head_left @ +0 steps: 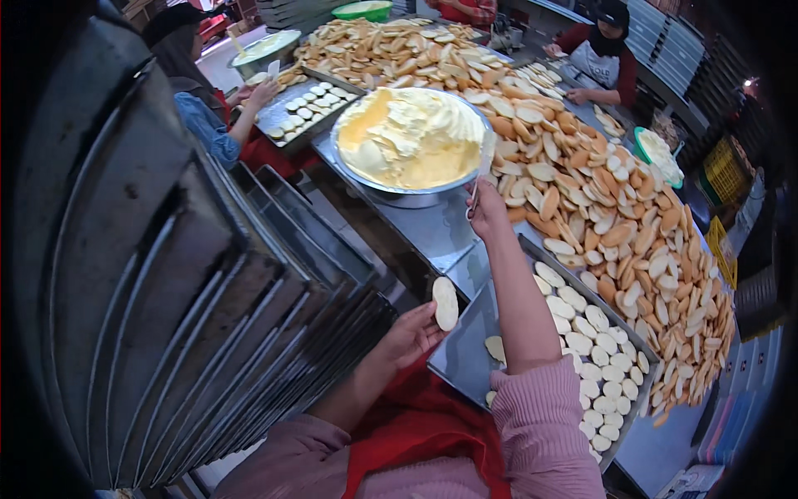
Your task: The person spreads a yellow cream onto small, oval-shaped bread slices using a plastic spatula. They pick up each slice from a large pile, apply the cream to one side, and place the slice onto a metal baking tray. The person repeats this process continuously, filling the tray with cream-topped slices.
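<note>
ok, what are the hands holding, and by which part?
Left hand: oval bread slice, by its lower-left edge. Right hand: pale spatula, by its handle end.

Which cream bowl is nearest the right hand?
The large metal bowl heaped with yellow cream: the right hand is beside its rim; other bowls stand farther off.

My head-worn fisheye, the left of a side-by-side pair, looks forward and down from above my red apron [416, 428] at the lower edge, with my left hand [409, 334] and right hand [487, 208] near mid-frame. My pink sleeves [544, 416] loom close at the bottom, while a co-worker [600, 62] at upper right shows small and farther off. The wide lens bows the metal trays [154, 249] at left.
</note>
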### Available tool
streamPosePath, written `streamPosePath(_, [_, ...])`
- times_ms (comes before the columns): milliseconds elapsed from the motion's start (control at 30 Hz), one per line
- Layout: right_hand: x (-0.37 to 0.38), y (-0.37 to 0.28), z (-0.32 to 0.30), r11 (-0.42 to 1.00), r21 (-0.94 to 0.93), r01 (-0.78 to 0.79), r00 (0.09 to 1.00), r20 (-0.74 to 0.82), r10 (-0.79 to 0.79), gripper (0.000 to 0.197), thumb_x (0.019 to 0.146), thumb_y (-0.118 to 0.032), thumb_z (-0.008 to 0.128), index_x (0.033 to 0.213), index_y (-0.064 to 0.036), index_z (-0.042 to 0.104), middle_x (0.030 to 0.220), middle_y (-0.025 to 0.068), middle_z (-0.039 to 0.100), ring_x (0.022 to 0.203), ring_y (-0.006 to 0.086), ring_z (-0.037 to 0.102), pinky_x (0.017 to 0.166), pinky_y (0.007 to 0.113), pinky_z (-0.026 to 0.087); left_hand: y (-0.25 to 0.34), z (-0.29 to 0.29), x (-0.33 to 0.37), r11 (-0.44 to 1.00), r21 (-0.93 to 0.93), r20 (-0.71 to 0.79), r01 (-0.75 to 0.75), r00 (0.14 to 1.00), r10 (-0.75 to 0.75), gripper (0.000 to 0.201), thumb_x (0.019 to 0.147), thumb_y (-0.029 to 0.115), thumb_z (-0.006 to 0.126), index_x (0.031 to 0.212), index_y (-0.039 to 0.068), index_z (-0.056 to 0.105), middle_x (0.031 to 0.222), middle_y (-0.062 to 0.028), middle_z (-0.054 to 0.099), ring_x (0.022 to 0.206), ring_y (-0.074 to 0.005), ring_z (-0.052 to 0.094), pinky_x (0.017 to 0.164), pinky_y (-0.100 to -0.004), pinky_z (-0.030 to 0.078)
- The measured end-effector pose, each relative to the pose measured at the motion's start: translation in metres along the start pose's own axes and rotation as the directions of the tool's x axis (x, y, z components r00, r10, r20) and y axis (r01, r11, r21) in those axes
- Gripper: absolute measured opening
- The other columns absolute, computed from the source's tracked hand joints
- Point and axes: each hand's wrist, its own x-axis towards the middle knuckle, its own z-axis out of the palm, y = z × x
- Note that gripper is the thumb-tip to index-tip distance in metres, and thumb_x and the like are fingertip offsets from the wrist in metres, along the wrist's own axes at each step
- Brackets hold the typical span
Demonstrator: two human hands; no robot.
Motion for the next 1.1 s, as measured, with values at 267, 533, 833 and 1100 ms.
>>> streamPosePath(267, [0.005, 0.020, 0.028, 0.990, 0.138, 0.024, 0.996, -0.089, -0.012, 0.015, 0.095, -0.035, 0.049, 0.100, -0.0210, 0.048, 0.078, -0.0051, 0.043, 0.056, 0.0098, 0.042, 0.045, 0.024, 0.029, 0.020, -0.018, -0.020, 0.999, 0.000, -0.051, -0.041, 0.998, 0.041, 0.036, 0.096, 0.025, 0.050, 0.126, 0.004, 0.048, 0.118, -0.0083, 0.057, 0.109, -0.0185, 0.056, 0.095, -0.0346, 0.046])
streamPosePath(533, [-0.002, 0.032, 0.038, 0.976, 0.212, 0.058, 0.996, -0.077, -0.042, 0.021, 0.096, -0.033, 0.047, 0.107, -0.0156, 0.045, 0.074, -0.0038, 0.040, 0.051, 0.0069, 0.039, 0.042, 0.022, 0.026, 0.027, -0.030, 0.001, 0.997, 0.015, -0.075, -0.072, 0.995, 0.073, 0.037, 0.097, 0.027, 0.048, 0.125, 0.003, 0.048, 0.117, -0.0096, 0.058, 0.106, -0.0191, 0.058, 0.094, -0.0335, 0.047])
streamPosePath(833, [-0.013, 0.047, 0.050, 0.966, 0.235, 0.103, 0.991, -0.105, -0.080, 0.020, 0.098, -0.031, 0.045, 0.103, -0.0120, 0.046, 0.070, -0.0034, 0.039, 0.050, 0.0067, 0.038, 0.042, 0.021, 0.029, 0.028, -0.032, 0.012, 0.996, -0.003, -0.117, -0.091, 0.989, 0.090, 0.036, 0.097, 0.024, 0.047, 0.126, 0.002, 0.047, 0.119, -0.0100, 0.057, 0.108, -0.0190, 0.057, 0.096, -0.0339, 0.046])
streamPosePath(1100, [-0.008, 0.042, 0.026, 0.876, -0.328, 0.353, 0.900, -0.137, -0.414, 0.021, 0.095, -0.031, 0.050, 0.101, -0.0104, 0.051, 0.081, 0.0011, 0.048, 0.062, 0.0143, 0.048, 0.050, 0.026, 0.036, 0.024, -0.038, 0.018, 0.996, -0.048, -0.092, -0.075, 0.993, 0.071, 0.037, 0.096, 0.024, 0.050, 0.127, 0.004, 0.046, 0.121, -0.0074, 0.055, 0.111, -0.0175, 0.054, 0.095, -0.0339, 0.046])
